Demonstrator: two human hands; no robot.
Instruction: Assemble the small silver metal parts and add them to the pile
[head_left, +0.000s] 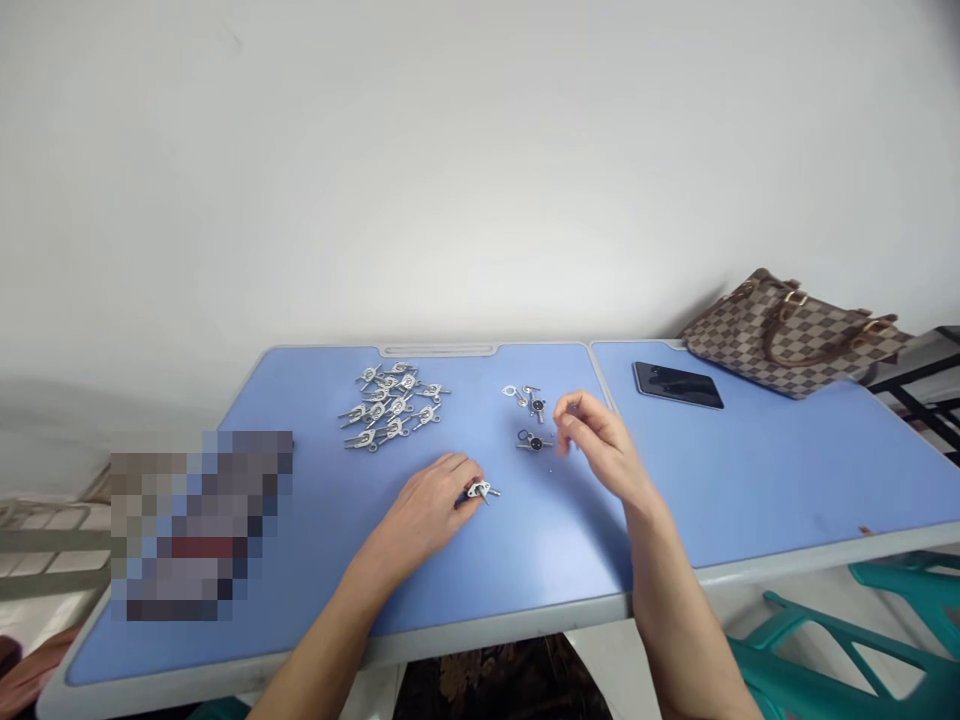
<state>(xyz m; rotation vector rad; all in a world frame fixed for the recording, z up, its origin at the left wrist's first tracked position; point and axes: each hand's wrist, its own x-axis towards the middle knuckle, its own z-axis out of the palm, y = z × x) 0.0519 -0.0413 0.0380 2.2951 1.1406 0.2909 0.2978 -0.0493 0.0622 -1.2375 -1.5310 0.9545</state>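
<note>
My left hand [439, 500] rests on the blue table [315, 540] and pinches a small metal lock part [482, 490] at its fingertips. My right hand [600, 440] hovers just above the table, fingers curled together near a small metal piece [534, 441] with a dark centre; whether it holds anything tiny is unclear. Two more loose metal pieces [525, 397] lie just beyond. A pile of several similar metal parts [394, 405] lies at the far middle-left of the table.
A black phone [677, 385] lies on the adjoining blue table at the right, with a checkered brown handbag [795, 335] behind it. Teal plastic chairs [862, 650] stand at lower right. A blurred-out patch covers the table's left part. A white wall rises behind.
</note>
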